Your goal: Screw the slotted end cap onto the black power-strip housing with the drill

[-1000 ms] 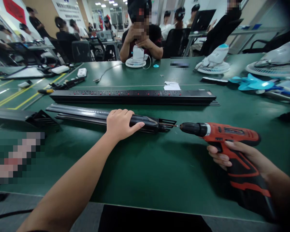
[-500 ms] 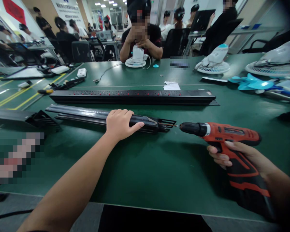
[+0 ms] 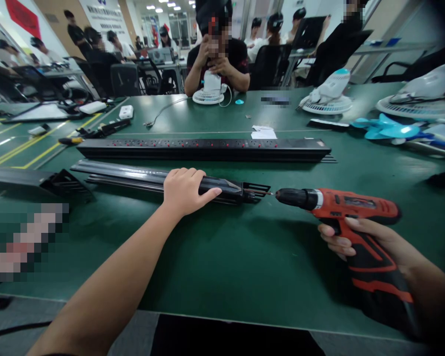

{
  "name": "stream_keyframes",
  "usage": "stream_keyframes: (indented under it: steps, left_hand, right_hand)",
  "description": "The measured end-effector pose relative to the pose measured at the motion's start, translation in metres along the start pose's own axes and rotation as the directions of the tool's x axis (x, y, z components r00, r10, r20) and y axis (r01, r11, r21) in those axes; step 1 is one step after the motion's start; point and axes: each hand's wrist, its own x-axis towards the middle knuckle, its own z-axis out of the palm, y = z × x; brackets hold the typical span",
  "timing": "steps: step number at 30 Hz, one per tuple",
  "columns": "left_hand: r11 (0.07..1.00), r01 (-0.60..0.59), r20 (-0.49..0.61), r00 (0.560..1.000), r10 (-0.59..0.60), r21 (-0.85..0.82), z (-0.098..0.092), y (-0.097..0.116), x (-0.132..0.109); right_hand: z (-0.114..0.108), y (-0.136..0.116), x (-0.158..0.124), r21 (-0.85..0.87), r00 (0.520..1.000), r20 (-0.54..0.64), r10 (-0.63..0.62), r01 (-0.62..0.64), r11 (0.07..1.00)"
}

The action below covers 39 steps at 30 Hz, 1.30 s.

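1. While the left hand (image 3: 183,190) bears down on the near black bar (image 3: 141,171), its fingers bend over the top toward the far side, with the thumb stretched out along it; how far the fingertips reach is hidden. The bar lies on the green table (image 3: 222,277), slightly aslant. With only this one hand on it, twisting force could roll or swivel it.
2. At the bar's right end, a slotted bracket (image 3: 259,187) surrounds the slim bit (image 3: 269,193). Whether the tip is seated cannot be told; poor alignment could make it slip or scrape the slots.
3. The right hand (image 3: 387,237) wraps its fingers closely round the handle of the red drill (image 3: 356,201), forefinger at the trigger. A sagging wrist could tilt the bit, and the thumb of the other hand points toward that end.
4. Around, from the left: a grey bar (image 3: 11,178) near the held one, a yellow-handled tool (image 3: 70,141), then a long bar with red switches (image 3: 200,144) just behind, limiting room on the far side.
5. Farther right, white paper (image 3: 264,132) and blue fan blades (image 3: 387,127) lie beyond the drill, apparently out of its way.
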Motion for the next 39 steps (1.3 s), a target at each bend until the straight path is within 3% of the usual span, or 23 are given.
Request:
stream_keyframes:
  steps: [23, 34, 39]
  left_hand:
    - [1.0, 0.002, 0.003, 1.0, -0.002, -0.009, 0.0, -0.0008, -0.0002]
    - [1.0, 0.004, -0.001, 1.0, -0.004, -0.004, -0.0001, 0.0, -0.0001]
    - [1.0, 0.003, -0.002, 1.0, -0.003, -0.003, 0.0001, -0.0003, 0.0]
  right_hand:
    - [0.002, 0.0013, -0.0004, 0.006, 0.999, -0.049, -0.016, 0.016, 1.0]
    - [-0.0024, 0.0014, 0.0025, 0.003, 0.999, 0.053, -0.007, 0.007, 1.0]
    - [-0.0023, 0.0019, 0.0038, 0.025, 0.999, 0.037, -0.035, 0.034, 0.999]
